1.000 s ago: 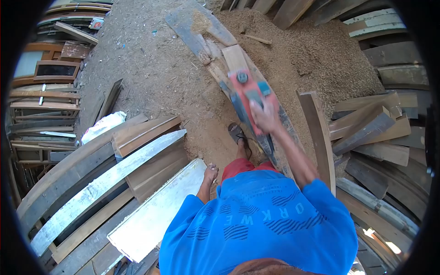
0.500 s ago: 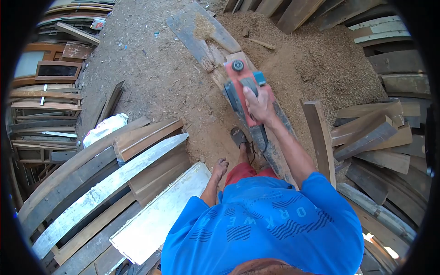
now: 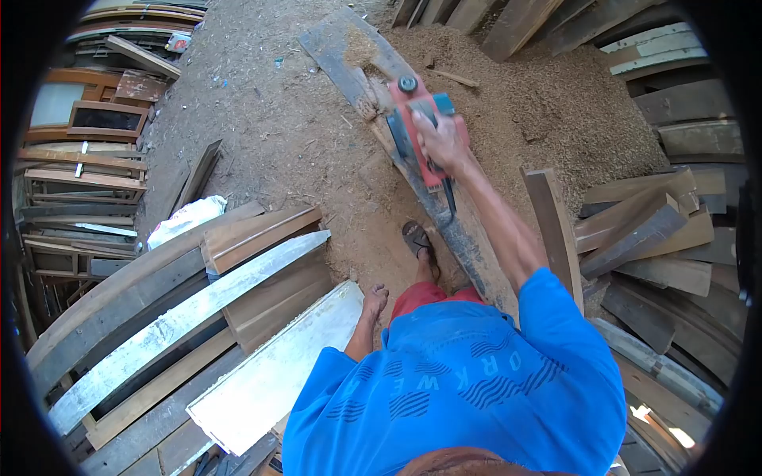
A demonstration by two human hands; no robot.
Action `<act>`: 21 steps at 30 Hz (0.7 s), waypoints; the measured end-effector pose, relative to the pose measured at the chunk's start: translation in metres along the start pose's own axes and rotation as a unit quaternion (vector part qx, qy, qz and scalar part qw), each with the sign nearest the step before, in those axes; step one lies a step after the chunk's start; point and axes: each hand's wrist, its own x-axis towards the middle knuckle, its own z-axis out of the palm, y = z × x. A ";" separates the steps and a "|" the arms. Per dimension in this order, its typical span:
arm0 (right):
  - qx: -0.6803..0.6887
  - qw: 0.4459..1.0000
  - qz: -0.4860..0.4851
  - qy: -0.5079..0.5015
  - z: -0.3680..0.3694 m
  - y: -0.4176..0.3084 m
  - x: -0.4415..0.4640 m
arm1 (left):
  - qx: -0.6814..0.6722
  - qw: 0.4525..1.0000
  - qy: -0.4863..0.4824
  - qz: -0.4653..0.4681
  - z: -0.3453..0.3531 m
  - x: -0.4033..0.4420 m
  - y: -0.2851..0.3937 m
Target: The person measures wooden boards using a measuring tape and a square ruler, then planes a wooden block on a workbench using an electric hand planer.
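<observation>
My right hand (image 3: 441, 143) is wrapped round the handle of a red electric planer (image 3: 406, 99) with a dark knob at its front and a teal part on its side. The planer rests on a long wooden plank (image 3: 452, 234), and its black cord trails from the back end. Beyond the tool, the plank lies against a wide grey bench board (image 3: 337, 47) with shavings on it. By my left side, my left hand (image 3: 375, 299) hangs with its fingers curled, close to a white-painted board (image 3: 290, 361). Nothing shows in that hand.
A heap of wood shavings (image 3: 587, 103) spreads on the right. Stacked boards (image 3: 171, 293) stand on the left, and more timber pieces (image 3: 635, 230) lean on the right. A crumpled white sack (image 3: 186, 220) lies beside the left stack. My sandalled foot (image 3: 415, 236) is near the plank.
The planer has slid forward along the plank, with my right arm stretching out further. My left hand has shifted slightly, staying at my side.
</observation>
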 end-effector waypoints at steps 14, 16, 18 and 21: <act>-0.050 0.997 0.056 -0.010 -0.007 0.032 -0.127 | -0.004 0.999 -0.050 0.020 0.027 0.017 0.019; -0.044 0.998 0.034 0.007 0.001 0.026 -0.085 | -0.017 0.999 -0.043 0.024 0.024 0.017 0.026; -0.035 0.998 -0.037 0.037 0.011 0.025 -0.037 | -0.025 0.999 -0.028 0.039 0.026 0.024 0.022; -0.031 0.994 -0.089 0.056 0.022 0.007 0.025 | -0.008 0.999 -0.020 0.025 0.014 0.015 0.033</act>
